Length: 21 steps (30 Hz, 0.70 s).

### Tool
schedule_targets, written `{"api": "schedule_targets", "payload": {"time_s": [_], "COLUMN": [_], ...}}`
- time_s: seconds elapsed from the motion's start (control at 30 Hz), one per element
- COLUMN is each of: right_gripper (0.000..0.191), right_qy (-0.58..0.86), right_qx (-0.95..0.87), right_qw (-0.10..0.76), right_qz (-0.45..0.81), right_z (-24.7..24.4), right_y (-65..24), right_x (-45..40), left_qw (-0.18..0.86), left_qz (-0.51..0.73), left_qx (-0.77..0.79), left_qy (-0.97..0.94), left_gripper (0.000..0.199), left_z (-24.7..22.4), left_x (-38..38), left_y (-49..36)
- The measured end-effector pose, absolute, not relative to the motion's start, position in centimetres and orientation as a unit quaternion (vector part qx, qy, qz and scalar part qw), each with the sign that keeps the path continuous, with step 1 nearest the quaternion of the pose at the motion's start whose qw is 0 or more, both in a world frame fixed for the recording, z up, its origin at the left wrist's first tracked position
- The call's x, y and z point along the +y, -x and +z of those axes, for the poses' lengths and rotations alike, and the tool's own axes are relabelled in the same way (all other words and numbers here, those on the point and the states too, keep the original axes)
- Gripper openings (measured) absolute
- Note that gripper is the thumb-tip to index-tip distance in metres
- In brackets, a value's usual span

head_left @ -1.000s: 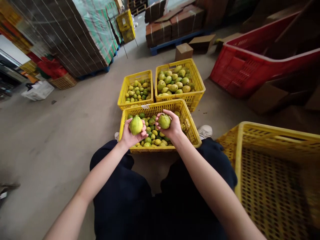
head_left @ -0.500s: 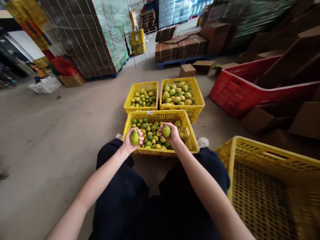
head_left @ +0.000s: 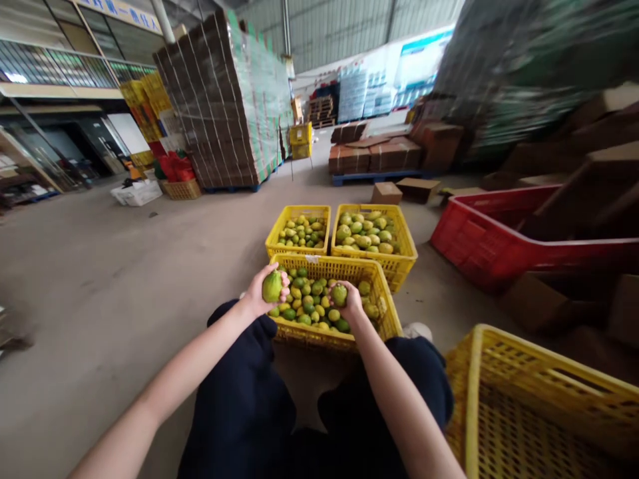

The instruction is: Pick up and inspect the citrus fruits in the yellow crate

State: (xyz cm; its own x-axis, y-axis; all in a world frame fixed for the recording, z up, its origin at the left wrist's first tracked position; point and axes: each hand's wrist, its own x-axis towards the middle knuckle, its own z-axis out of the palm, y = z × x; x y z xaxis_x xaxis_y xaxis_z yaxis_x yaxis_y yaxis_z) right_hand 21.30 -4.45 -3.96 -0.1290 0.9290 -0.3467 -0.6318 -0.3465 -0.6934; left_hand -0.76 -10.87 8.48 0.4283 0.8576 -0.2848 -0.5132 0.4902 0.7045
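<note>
My left hand [head_left: 259,291] is closed round a plump green-yellow fruit [head_left: 272,287], held up over the left edge of the near yellow crate [head_left: 344,268]. My right hand [head_left: 352,301] grips a smaller, rounder green fruit [head_left: 339,295] above the same crate, its stem end facing me. Loose green and yellow fruits [head_left: 309,299] fill the bottom of that crate, partly hidden by my hands. Behind it stand two more yellow crates: the left one [head_left: 269,247] with smaller fruits, the right one [head_left: 407,256] heaped with larger ones.
At my right knee stands another yellow crate [head_left: 476,392]. Beyond it, a red bin [head_left: 464,239] and cardboard boxes [head_left: 539,303] crowd the right side. Flattened cartons [head_left: 379,156] lie on a blue pallet [head_left: 359,178]. A tall wrapped stack [head_left: 214,106] rises at the back left.
My view has tilted up, so the crates appear lower and more of the hall shows. Both hands still hold their fruits; the left fruit has turned slightly, and my hands sit a little farther apart.
</note>
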Motion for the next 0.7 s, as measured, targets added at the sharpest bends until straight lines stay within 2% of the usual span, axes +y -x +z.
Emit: {"api": "schedule_targets", "payload": {"time_s": [0.2,0.5,0.7], "right_gripper": [0.015,0.014,0.013], "right_qy": [0.414,0.405,0.425], "right_qx": [-0.158,-0.161,-0.152], "right_qw": [0.57,0.584,0.582], "right_qz": [0.691,0.685,0.677], "right_z": [-4.5,-6.8,-8.1], "right_y": [-21.9,-21.0,-21.0], "right_x": [-4.7,-4.8,-5.3], "left_qw": [0.812,0.8,0.791], "left_qz": [0.458,0.466,0.466], "left_qx": [0.291,0.343,0.356], "left_qy": [-0.215,-0.158,-0.175], "left_gripper": [0.015,0.016,0.015], "left_z": [7.9,-0.1,1.8], "left_x": [-9.1,-5.3,-4.9], "left_y": [-2.7,-4.2,-3.3]}}
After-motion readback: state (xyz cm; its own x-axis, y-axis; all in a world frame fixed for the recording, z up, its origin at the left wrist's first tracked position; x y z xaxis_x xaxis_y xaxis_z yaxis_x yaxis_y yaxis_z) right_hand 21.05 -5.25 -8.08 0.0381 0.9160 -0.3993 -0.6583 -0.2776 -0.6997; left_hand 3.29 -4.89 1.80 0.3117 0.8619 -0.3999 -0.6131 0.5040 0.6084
